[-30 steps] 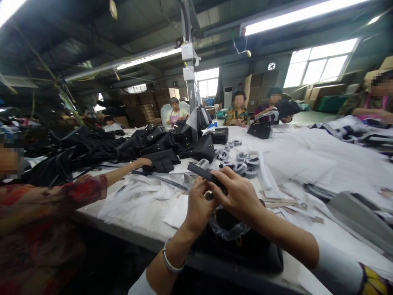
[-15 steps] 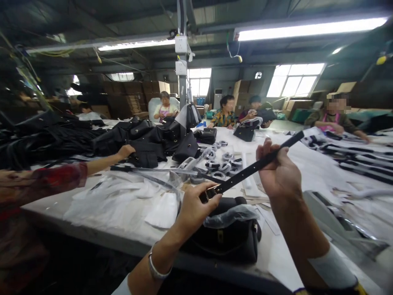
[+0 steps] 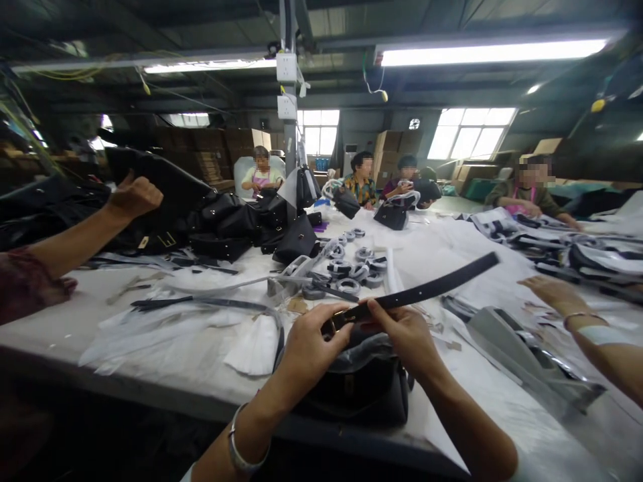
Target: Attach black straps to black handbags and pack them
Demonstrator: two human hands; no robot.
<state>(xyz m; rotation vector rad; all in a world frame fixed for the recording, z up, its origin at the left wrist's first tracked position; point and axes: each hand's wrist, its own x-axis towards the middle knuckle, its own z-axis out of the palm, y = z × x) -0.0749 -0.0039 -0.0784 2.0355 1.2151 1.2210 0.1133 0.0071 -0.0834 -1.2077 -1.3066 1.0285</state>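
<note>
**Item:** black strap (image 3: 432,286), one piece, near centre, held just above the black bag (image 3: 362,395) that is sitting at the near edge of the table (image 3: 65,335).
**Hands:** the left hand (image 3: 306,348) is pinching the buckle end. The right hand (image 3: 406,335) is gripping the band just right of it.
**Free length:** it is reaching far-right, unsupported and staying nearly straight.
**Handling, judged:** light, fairly stiff yet bendable, smooth-faced, not fragile.
**Best hold:** the buckle end plus the band close by.
**Nearby:** a co-worker's hand (image 3: 133,196), far left, is lifting a dark bag (image 3: 165,177).
</note>
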